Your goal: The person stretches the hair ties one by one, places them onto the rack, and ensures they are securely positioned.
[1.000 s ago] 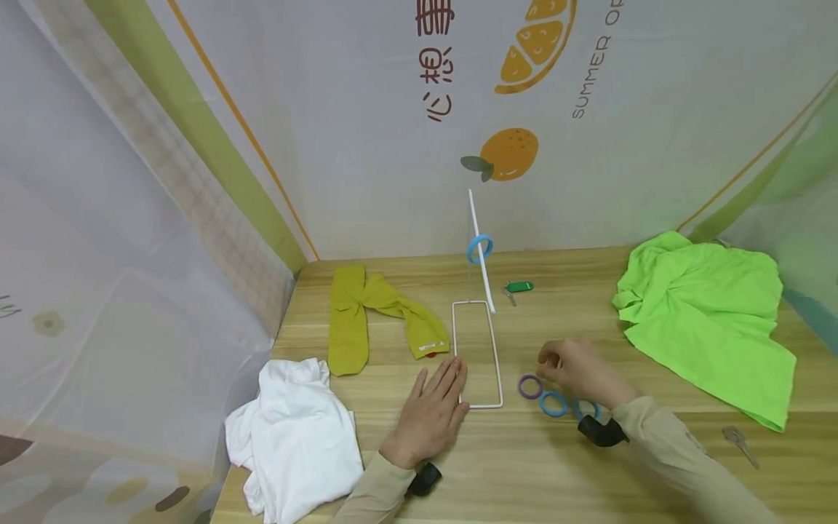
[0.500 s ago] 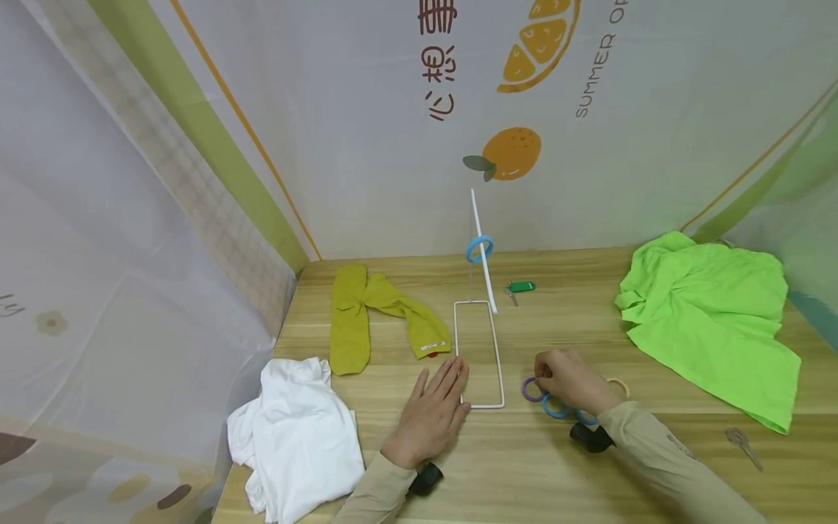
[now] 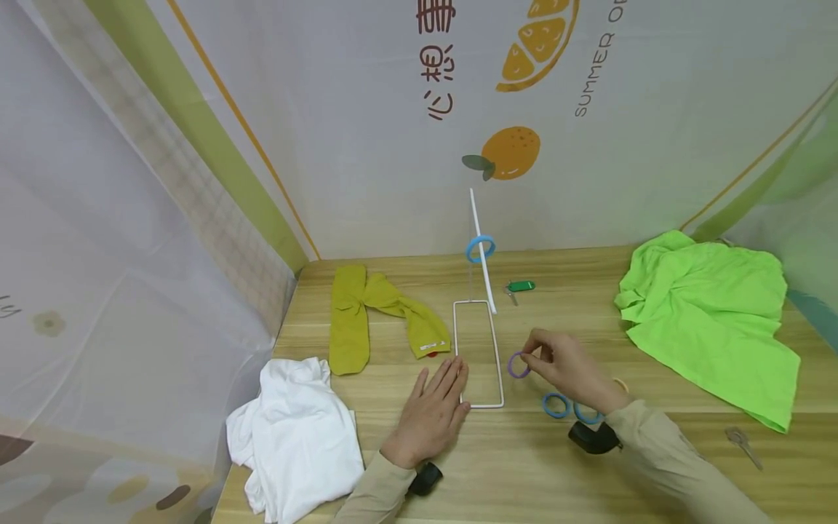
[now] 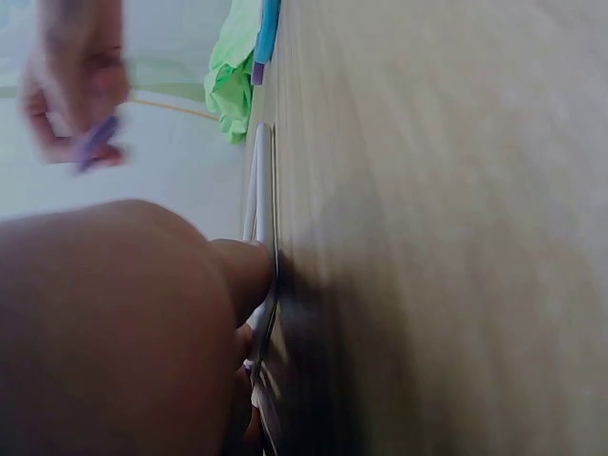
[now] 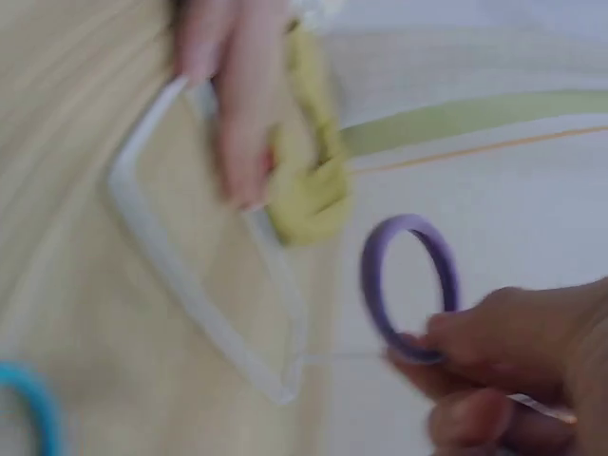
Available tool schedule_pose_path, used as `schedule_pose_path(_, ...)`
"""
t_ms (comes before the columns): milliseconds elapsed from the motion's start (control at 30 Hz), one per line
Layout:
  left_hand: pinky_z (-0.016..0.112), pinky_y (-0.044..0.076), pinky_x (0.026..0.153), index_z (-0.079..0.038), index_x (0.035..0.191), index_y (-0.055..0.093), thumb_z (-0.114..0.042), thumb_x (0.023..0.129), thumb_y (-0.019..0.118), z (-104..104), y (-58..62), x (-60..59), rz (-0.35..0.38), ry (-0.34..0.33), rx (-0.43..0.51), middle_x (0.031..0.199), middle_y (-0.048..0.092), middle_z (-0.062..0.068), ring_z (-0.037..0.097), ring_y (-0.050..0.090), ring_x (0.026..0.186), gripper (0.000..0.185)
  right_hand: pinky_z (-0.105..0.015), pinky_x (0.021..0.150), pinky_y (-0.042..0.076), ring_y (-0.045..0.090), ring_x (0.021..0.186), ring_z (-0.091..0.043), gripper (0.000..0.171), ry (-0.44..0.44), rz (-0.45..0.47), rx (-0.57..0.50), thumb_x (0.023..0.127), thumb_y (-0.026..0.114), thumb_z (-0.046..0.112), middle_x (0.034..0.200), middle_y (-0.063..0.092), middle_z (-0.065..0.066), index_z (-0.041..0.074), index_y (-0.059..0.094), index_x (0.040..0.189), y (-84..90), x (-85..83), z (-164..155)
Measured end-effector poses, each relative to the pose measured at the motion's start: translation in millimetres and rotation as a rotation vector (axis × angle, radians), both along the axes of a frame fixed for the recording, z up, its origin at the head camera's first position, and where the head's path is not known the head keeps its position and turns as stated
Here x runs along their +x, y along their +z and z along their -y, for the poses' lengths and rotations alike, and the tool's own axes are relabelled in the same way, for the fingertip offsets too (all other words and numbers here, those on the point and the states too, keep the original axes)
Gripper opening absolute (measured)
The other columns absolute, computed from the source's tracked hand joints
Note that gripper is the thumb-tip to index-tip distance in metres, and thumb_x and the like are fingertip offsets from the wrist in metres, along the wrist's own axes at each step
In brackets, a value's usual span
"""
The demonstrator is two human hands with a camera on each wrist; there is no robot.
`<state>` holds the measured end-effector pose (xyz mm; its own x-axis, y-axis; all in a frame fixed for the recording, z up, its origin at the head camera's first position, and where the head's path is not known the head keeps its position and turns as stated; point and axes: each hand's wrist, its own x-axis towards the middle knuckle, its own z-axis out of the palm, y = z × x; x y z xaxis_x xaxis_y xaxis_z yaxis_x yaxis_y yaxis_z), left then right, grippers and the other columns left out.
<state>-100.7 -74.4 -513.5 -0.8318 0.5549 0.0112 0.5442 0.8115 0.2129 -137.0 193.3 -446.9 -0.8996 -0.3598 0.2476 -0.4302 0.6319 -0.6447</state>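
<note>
Between thumb and fingers my right hand (image 3: 571, 367) pinches a purple ring (image 3: 518, 365), raised off the table in the right wrist view. My left hand (image 3: 432, 416) lies flat with straight fingers on the left side of a white wire stand's rectangular base (image 3: 500, 371). From that stand a white rod (image 3: 487, 280) slants upward, and a blue ring (image 3: 471, 251) hangs around it. Two blue rings (image 3: 556, 415) lie on the table below my right hand, and a yellowish ring (image 3: 620, 383) is partly hidden behind the wrist.
A mustard cloth (image 3: 349, 327) lies left of the stand, and a white cloth (image 3: 304, 444) nearer the front. On the right lies a bright green cloth (image 3: 707, 313). A key with a green tag (image 3: 521, 286) is behind; another key (image 3: 742, 445) lies front right.
My right hand has taken hold of the purple ring and lifted it from beside the blue rings, moving slightly left and away toward the stand. My left hand has stayed in place.
</note>
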Motion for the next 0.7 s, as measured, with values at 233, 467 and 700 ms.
schedule_pose_path(233, 0.053, 0.022, 0.125, -0.006, 0.162, 0.029, -0.03, 0.112, 0.036, -0.4, 0.0, 0.0, -0.007, 0.009, 0.008, 0.171, 0.025, 0.008, 0.024, 0.023, 0.158, 0.056, -0.019, 0.058, 0.056, 0.068, 0.071, -0.002, 0.018, 0.143, -0.216, -0.363, 0.089, 0.072, -0.011, 0.091, 0.076, -0.004, 0.007, 0.072, 0.093, 53.8, 11.2, 17.1)
schedule_pose_path(467, 0.052, 0.023, 0.125, -0.007, 0.162, 0.029, -0.031, 0.112, 0.037, -0.6, -0.5, 0.3, -0.029, 0.006, -0.009, 0.17, 0.026, 0.008, 0.023, 0.024, 0.158, 0.057, -0.015, 0.06, 0.055, 0.075, 0.09, -0.009, 0.013, 0.333, -0.382, -0.649, 0.088, 0.068, -0.018, 0.1, 0.078, -0.008, -0.007, 0.07, 0.093, 99.5, 24.7, 32.2)
schedule_pose_path(700, 0.051, 0.023, 0.125, -0.007, 0.163, 0.028, -0.031, 0.112, 0.037, -1.0, -0.9, 0.2, -0.028, 0.007, -0.017, 0.17, 0.026, 0.008, 0.023, 0.024, 0.158, 0.057, -0.014, 0.06, 0.055, 0.076, 0.087, -0.009, 0.005, 0.259, -0.462, -0.643, 0.09, 0.07, -0.011, 0.098, 0.077, -0.015, -0.008, 0.071, 0.094, 116.5, 23.4, 42.7)
